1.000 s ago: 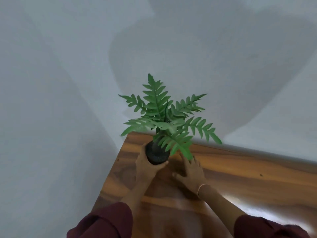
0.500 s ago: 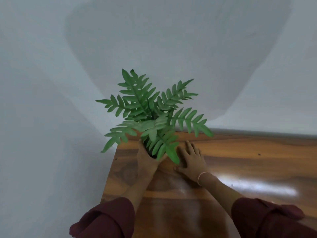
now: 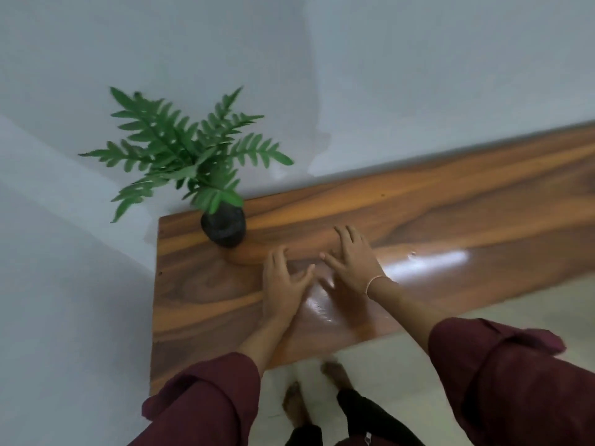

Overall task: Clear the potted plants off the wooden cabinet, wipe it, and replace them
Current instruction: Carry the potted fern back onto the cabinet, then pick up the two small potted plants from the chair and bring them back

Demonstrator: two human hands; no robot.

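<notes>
A fern-like potted plant [image 3: 180,156] in a small round black pot [image 3: 223,228] stands upright at the far left corner of the glossy wooden cabinet top [image 3: 450,214]. My left hand [image 3: 283,281] hovers over the wood just right of and nearer than the pot, fingers spread, holding nothing. My right hand [image 3: 352,260], with a thin bracelet at the wrist, is beside it, also spread and empty. Neither hand touches the pot.
Pale walls meet in a corner behind the plant. The cabinet's left end [image 3: 156,284] and front edge [image 3: 450,320] are in view, with light floor [image 3: 386,381] and my feet below. Dark red sleeves cover both forearms.
My left hand has let go of the pot and both hands have drawn back toward me. The plant now stands alone on the cabinet corner. My view has tilted down.
</notes>
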